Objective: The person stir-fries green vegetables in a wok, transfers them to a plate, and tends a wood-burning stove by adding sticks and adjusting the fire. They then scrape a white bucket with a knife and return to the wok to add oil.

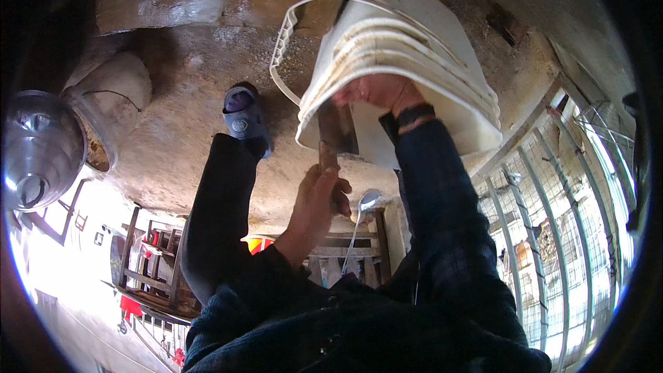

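A white plastic bucket (396, 41) is tipped with its mouth towards me, and its handle (282, 44) swings out to the left. My left hand (318, 194) grips the wooden handle (327, 156) of a broad-bladed cleaver. The dark, flat blade (336, 127) points away from me into the bucket's mouth. My right hand (380, 92) is within the mouth, just below the rim, with its fingers bent beside the blade. Whether those fingers hold anything cannot be made out. The deeper inside of the bucket is hidden.
My foot in a grey-blue clog (246, 114) stands on the concrete floor. To the left are a shiny metal vessel (44, 150) and a pale bucket (116, 83) with brown contents. A metal ladle (369, 199) lies below the hands. A barred mesh enclosure (554, 248) lines the right.
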The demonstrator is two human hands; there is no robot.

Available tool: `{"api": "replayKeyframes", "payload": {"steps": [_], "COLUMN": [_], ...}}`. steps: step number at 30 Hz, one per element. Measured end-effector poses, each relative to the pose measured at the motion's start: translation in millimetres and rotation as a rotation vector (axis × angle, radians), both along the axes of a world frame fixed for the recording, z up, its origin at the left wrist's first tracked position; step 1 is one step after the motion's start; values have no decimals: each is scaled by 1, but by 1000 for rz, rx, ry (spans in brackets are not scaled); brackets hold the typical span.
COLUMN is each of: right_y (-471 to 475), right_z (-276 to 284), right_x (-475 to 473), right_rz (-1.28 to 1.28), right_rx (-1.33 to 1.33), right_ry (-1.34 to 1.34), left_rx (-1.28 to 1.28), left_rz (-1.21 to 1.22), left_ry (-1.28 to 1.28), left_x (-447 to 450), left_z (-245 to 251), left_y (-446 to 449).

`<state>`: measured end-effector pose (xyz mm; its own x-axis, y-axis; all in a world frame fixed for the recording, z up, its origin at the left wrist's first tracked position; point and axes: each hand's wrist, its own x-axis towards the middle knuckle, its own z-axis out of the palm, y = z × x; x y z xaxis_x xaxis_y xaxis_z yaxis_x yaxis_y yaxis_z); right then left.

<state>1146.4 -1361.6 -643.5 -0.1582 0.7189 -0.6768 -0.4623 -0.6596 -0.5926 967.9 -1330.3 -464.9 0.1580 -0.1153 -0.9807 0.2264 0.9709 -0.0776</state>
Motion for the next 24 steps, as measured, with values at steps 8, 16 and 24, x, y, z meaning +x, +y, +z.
{"api": "replayKeyframes", "payload": {"steps": [8, 16, 24], "right_y": [-33, -25, -42], "right_z": [105, 76, 29], "right_x": [-63, -42, -34], "right_rz": [183, 370, 535], "right_rx": [363, 41, 5], "right_ry": [-827, -823, -679], "left_rx": [94, 116, -3], "left_rz": [-23, 15, 218], "left_ry": [-197, -226, -161], "left_x": [-2, -8, -16], "left_z": [-1, 8, 10], "left_y": [-8, -9, -18]}}
